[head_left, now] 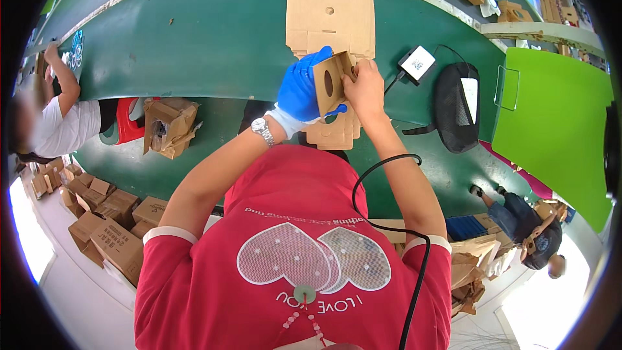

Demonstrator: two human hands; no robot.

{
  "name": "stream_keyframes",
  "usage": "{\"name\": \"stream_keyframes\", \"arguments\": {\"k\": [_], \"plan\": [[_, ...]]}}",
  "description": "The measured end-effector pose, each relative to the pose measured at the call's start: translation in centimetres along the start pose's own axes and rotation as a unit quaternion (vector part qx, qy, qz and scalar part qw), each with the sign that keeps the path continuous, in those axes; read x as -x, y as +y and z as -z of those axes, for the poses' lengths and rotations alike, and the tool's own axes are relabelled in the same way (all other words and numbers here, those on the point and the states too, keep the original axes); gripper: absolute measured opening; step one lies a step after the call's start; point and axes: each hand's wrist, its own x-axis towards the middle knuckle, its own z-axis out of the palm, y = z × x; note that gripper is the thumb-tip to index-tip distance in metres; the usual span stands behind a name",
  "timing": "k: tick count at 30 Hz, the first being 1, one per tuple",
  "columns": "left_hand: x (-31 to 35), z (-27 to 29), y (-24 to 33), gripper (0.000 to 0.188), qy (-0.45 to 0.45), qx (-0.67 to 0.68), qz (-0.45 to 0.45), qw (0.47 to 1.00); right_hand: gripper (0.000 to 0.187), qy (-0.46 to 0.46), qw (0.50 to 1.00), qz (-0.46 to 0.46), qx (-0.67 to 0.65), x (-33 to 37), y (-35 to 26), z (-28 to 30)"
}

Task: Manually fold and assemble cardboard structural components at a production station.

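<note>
A small brown cardboard box (328, 86), partly folded and with a round hole in its face, is held up above the table's near edge. My left hand (299, 87), in a blue glove, grips it from the left with the thumb raised along its top. My bare right hand (366, 91) pinches the box's right edge; the fingertips are partly hidden behind the cardboard. Beyond the hands, flat cardboard blanks (330, 18) with small holes lie on the green table (194, 39). Another flat blank (334, 135) shows below the box, near my body.
Right of my hands are a white square device (416, 63) with a cable and a black mesh bag (453, 107). A green panel (551, 129) stands farther right. An opened carton (170, 126) sits at left, near a seated person (58, 107). Another person (528, 227) is behind right.
</note>
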Motion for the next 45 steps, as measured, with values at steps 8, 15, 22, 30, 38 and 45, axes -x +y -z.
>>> {"name": "stream_keyframes", "arguments": {"k": [8,15,22,30,38,45], "plan": [[-4.6,4.4,-1.6,0.087,-0.293,-0.011,-0.011,0.956,0.026,-0.022,0.977,0.202,-0.067,-1.0,-0.2,0.1],[-3.8,2.7,-5.2,0.058,-0.286,-0.141,-0.124,0.940,0.035,-0.168,0.936,-0.018,-0.308,3.5,2.0,3.4],[-4.7,0.0,-5.2,0.030,-0.262,-0.062,-0.118,0.956,0.064,-0.133,0.910,0.008,-0.393,6.0,3.4,2.8],[-3.5,0.0,-9.3,0.046,-0.223,-0.069,-0.169,0.958,0.032,0.122,0.987,0.071,-0.079,5.5,-0.2,-1.0],[-3.5,-0.3,-7.5,0.024,-0.206,-0.153,-0.163,0.953,0.024,0.095,0.990,0.090,-0.051,4.9,0.0,0.6],[-2.2,0.4,-4.2,0.059,-0.160,0.051,0.075,0.983,0.025,0.095,0.987,0.087,-0.099,4.4,1.3,1.7]]}}
